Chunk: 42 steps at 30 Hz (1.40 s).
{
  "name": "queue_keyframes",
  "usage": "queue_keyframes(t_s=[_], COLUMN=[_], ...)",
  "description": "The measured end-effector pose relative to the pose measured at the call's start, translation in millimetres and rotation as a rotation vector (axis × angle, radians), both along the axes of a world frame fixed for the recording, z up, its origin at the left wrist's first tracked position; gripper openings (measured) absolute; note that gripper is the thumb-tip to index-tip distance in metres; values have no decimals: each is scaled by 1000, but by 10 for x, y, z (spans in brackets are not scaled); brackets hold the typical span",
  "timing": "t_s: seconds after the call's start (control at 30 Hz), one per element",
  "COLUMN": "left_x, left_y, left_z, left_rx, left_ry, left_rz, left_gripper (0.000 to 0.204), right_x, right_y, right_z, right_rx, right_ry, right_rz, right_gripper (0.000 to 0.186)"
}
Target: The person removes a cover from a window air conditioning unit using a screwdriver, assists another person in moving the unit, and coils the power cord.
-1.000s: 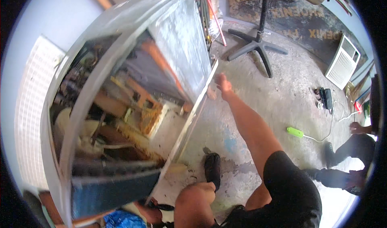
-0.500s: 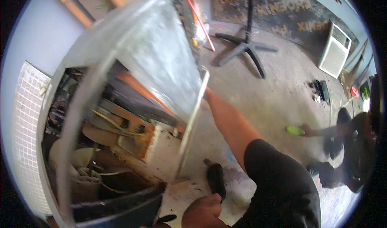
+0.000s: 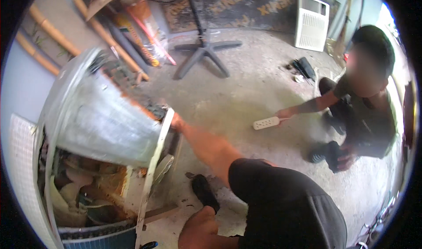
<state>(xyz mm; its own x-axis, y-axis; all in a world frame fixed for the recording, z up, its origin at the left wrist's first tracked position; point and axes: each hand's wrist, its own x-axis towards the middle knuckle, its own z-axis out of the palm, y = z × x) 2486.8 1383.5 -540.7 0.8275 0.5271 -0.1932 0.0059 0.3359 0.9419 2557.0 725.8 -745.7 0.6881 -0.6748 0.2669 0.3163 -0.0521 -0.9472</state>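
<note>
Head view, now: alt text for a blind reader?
A person's right hand, partly hidden, is at the edge of an open grey metal casing with rusty parts inside. A crouching co-worker at right holds out a pale power strip.

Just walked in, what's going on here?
The person's right hand is at the upper end of a pale edge strip on an opened metal-cased unit; the fingers are partly hidden, so the grip can't be made out. The left hand is not in view. Rusty parts show inside the unit. To the right, a crouching co-worker holds a white power strip.
</note>
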Motion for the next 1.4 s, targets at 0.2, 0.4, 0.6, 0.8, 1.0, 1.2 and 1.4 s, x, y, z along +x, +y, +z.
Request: queue_keyframes(t_s=[0.2, 0.4, 0.6, 0.8, 1.0, 1.2, 1.4], left_x=[168, 332, 273, 150, 319, 208, 130], left_y=[223, 958, 1287, 940, 743, 357, 341], left_z=[46, 394, 600, 441, 340, 573, 621], left_rx=[180, 160, 111, 9, -30, -85, -68], left_ry=[43, 79, 70, -54, 60, 317, 305], left_rz=[-18, 19, -15, 173, 412, 562, 497], left_gripper=[50, 62, 73, 94, 94, 102, 104], right_x=[-600, -984, -1221, -1328, -1277, -1282, -1545], right_y=[631, 1258, 1498, 1170, 1145, 1262, 1291], right_z=[305, 563, 734, 1459, 1440, 1244, 1034], right_rx=[181, 144, 314, 939, 1121, 1036, 1082], right_ry=[668, 764, 608, 140, -34, 0, 86], right_rz=[-118, 21, -10, 158, 433, 261, 260], right_gripper=[71, 63, 49, 91, 72, 83, 71])
